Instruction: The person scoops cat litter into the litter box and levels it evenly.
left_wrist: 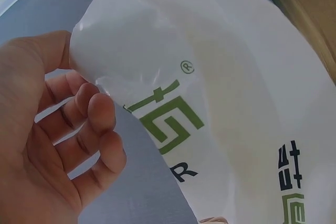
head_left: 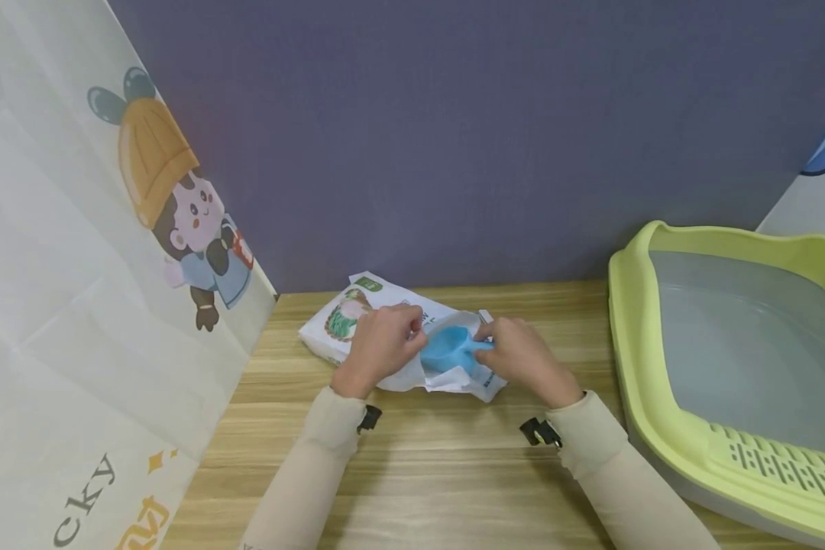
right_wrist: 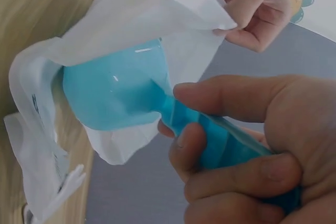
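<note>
A white printed bag point(head_left: 392, 293) lies on its side on the table, with its torn mouth spread toward the right. My left hand point(head_left: 383, 347) pinches the edge of that mouth between thumb and index finger, the other fingers loosely curled beside the film point(left_wrist: 157, 35). My right hand point(head_left: 520, 357) grips the handle of a light blue scoop point(head_left: 447, 347). The scoop's bowl point(right_wrist: 118, 87) sits in the mouth, with white film above and beside it. What lies deeper in the bag is hidden.
A large yellow-green litter box point(head_left: 635, 344) with a grey inside and a slotted front ledge stands at the right. Behind the wood-grain table point(head_left: 412, 473) rises a dark blue-grey panel point(head_left: 454, 137). A white sheet point(head_left: 55, 267) with cartoon prints hangs at the left.
</note>
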Demonstrator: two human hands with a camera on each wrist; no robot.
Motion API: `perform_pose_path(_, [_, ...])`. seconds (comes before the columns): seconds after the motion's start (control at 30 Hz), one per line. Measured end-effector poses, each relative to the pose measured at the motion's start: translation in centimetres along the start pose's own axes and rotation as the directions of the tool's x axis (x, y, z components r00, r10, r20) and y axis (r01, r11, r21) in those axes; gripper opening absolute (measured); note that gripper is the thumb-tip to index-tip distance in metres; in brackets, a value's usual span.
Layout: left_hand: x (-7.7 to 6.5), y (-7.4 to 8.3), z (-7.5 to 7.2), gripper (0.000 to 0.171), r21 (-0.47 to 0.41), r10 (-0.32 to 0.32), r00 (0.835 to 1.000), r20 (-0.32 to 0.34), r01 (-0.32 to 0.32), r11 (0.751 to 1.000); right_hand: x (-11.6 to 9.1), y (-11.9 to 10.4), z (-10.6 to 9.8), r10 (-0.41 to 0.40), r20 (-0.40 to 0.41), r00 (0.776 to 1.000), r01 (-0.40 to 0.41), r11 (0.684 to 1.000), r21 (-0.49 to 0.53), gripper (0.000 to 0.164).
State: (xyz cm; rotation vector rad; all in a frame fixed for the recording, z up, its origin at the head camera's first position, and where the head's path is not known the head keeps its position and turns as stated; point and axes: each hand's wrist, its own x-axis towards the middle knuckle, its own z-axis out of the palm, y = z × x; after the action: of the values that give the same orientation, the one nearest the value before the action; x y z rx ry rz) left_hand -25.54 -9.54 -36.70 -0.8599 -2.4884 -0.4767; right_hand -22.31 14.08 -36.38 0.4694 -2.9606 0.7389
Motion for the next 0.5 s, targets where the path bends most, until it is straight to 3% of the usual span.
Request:
perform_pose_path(0.27, [0.1,-0.2,0.0,0.016,-0.002,-0.003,1.0,0.005,0.003,1.0,0.3,0.0,1.0,0.009,-0.032,0.999,-0.008,0.999,0.038,0.028])
perform_pose_path(0.5, [0.1,-0.2,0.1,0.016,-0.004,-0.013,1.0,0.004,0.013,1.0,0.6,-0.1,1.7,0.039,-0.007,0.999,-0.039,0.995,0.093,0.022])
